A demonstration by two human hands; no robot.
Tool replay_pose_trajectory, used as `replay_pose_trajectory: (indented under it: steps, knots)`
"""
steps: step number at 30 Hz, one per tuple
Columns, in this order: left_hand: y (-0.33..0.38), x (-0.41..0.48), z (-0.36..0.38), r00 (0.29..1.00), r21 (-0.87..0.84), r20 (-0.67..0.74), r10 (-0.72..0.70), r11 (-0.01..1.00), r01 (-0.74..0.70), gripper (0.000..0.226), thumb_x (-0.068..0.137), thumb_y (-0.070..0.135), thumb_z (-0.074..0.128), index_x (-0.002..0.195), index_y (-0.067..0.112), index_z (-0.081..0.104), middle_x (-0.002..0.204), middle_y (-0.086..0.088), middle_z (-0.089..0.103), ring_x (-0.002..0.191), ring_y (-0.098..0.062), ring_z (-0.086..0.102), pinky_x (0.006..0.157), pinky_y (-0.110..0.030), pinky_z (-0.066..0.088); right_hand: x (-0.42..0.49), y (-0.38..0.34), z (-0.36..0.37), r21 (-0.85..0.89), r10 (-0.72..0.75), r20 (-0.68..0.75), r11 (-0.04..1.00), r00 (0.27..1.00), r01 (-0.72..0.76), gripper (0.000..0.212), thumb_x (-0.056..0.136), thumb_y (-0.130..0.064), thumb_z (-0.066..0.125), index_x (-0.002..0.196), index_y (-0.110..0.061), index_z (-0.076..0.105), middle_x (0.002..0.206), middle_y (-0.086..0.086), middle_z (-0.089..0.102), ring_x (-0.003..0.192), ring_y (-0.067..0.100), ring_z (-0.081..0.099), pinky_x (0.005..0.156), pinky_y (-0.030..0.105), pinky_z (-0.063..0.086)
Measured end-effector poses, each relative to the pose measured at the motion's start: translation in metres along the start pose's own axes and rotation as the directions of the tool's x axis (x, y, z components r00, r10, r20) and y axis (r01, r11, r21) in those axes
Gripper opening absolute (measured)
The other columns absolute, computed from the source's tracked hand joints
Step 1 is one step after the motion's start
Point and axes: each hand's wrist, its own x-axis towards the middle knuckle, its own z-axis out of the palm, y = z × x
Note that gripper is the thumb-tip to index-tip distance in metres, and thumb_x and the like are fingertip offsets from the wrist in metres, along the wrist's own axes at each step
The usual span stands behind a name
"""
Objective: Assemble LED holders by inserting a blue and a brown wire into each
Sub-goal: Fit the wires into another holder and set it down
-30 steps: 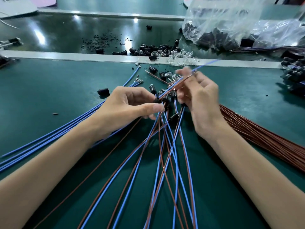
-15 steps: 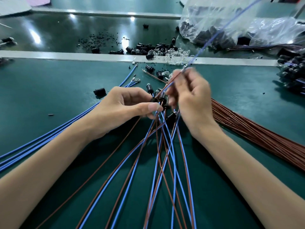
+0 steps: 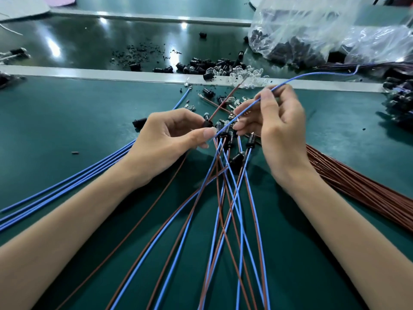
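My left hand (image 3: 169,139) pinches a small black LED holder (image 3: 207,123) between thumb and fingertips at the middle of the green mat. A brown wire (image 3: 225,100) sticks up out of the holder toward the back. My right hand (image 3: 274,128) pinches a blue wire (image 3: 297,77) that arcs off to the right; its near end points at the holder by my left thumb. Below both hands lie several finished holders (image 3: 230,137) with blue and brown wires (image 3: 223,209) fanned toward me.
Loose blue wires (image 3: 67,184) lie at the left, a bundle of brown wires (image 3: 357,186) at the right. Black holders and clear LEDs (image 3: 223,69) are piled along the grey strip behind. Plastic bags of parts (image 3: 324,36) sit at the back right.
The right hand has moved right and lowered the blue wire, which now bends sideways instead of pointing up. The brown wire now stands apart from it in the holder. The left hand has stayed put.
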Motion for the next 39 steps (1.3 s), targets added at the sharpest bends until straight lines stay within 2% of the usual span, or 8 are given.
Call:
replay_pose_trajectory:
  steps: [5, 13, 19, 23, 29, 33, 39]
  knots:
    - [-0.005, 0.0022, 0.0002, 0.998, 0.084, -0.056, 0.038, 0.996, -0.034, 0.023, 0.064, 0.03, 0.076, 0.078, 0.017, 0.064, 0.067, 0.011, 0.068, 0.06, -0.005, 0.064, 0.063, -0.014, 0.051, -0.0028, -0.0026, 0.0039, 0.048, -0.059, -0.001, 0.997, 0.998, 0.059, 0.017, 0.097, -0.001, 0.044, 0.091, -0.017, 0.042, 0.072, 0.004, 0.065, 0.055, 0.013, 0.063, 0.056, 0.023, 0.051]
    - [-0.0089, 0.0032, -0.0013, 0.997, 0.116, -0.042, 0.058, 0.992, -0.053, 0.021, 0.063, 0.037, 0.076, 0.075, 0.025, 0.064, 0.069, 0.014, 0.068, 0.063, -0.003, 0.061, 0.064, -0.016, 0.051, 0.0008, -0.0064, 0.0023, 0.133, -0.146, -0.15, 0.977, 0.978, 0.166, 0.019, 0.098, 0.001, 0.044, 0.096, -0.017, 0.038, 0.073, 0.006, 0.061, 0.055, 0.012, 0.062, 0.059, 0.023, 0.052]
    - [-0.0087, 0.0031, -0.0017, 0.998, 0.134, -0.035, 0.046, 0.99, -0.041, 0.022, 0.062, 0.037, 0.076, 0.076, 0.023, 0.065, 0.072, 0.01, 0.07, 0.067, -0.006, 0.063, 0.065, -0.02, 0.05, -0.0002, -0.0022, 0.0037, 0.032, -0.125, -0.086, 0.991, 0.988, 0.129, 0.02, 0.097, 0.0, 0.048, 0.096, -0.018, 0.04, 0.075, 0.003, 0.063, 0.06, 0.012, 0.065, 0.064, 0.028, 0.054]
    - [-0.0076, 0.0028, -0.0001, 0.999, 0.138, -0.028, 0.039, 0.99, -0.035, 0.021, 0.063, 0.035, 0.076, 0.076, 0.022, 0.065, 0.071, 0.01, 0.069, 0.067, -0.007, 0.062, 0.064, -0.02, 0.049, 0.0006, -0.0013, 0.0037, 0.073, -0.115, -0.109, 0.99, 0.987, 0.123, 0.021, 0.096, 0.001, 0.049, 0.096, -0.018, 0.04, 0.073, 0.001, 0.064, 0.06, 0.011, 0.064, 0.063, 0.025, 0.054]
    - [-0.0069, 0.0022, -0.0003, 0.999, 0.149, -0.041, 0.033, 0.988, -0.026, 0.025, 0.063, 0.038, 0.075, 0.076, 0.02, 0.065, 0.07, 0.008, 0.068, 0.066, -0.009, 0.061, 0.064, -0.022, 0.048, -0.0005, 0.0006, 0.0042, 0.112, -0.041, -0.049, 0.993, 0.998, 0.046, 0.017, 0.096, -0.001, 0.051, 0.095, -0.017, 0.044, 0.072, 0.004, 0.066, 0.057, 0.013, 0.065, 0.058, 0.023, 0.053]
    - [-0.0076, 0.002, -0.0002, 0.999, 0.165, -0.04, 0.029, 0.986, -0.022, 0.025, 0.064, 0.041, 0.075, 0.076, 0.021, 0.066, 0.07, 0.009, 0.068, 0.065, -0.007, 0.06, 0.064, -0.023, 0.048, 0.0016, 0.0004, 0.0014, 0.175, -0.01, -0.088, 0.984, 0.996, 0.025, 0.016, 0.096, -0.002, 0.052, 0.095, -0.016, 0.045, 0.066, -0.001, 0.068, 0.057, 0.012, 0.066, 0.058, 0.022, 0.053]
    - [-0.0075, 0.0016, -0.0012, 0.999, 0.173, -0.03, 0.024, 0.985, -0.019, 0.025, 0.064, 0.042, 0.074, 0.078, 0.022, 0.066, 0.073, 0.007, 0.069, 0.066, -0.009, 0.061, 0.067, -0.024, 0.049, 0.0019, 0.0002, 0.0028, 0.192, -0.05, -0.159, 0.978, 0.986, 0.081, 0.017, 0.096, 0.0, 0.05, 0.095, -0.016, 0.043, 0.065, -0.003, 0.066, 0.059, 0.011, 0.065, 0.061, 0.023, 0.053]
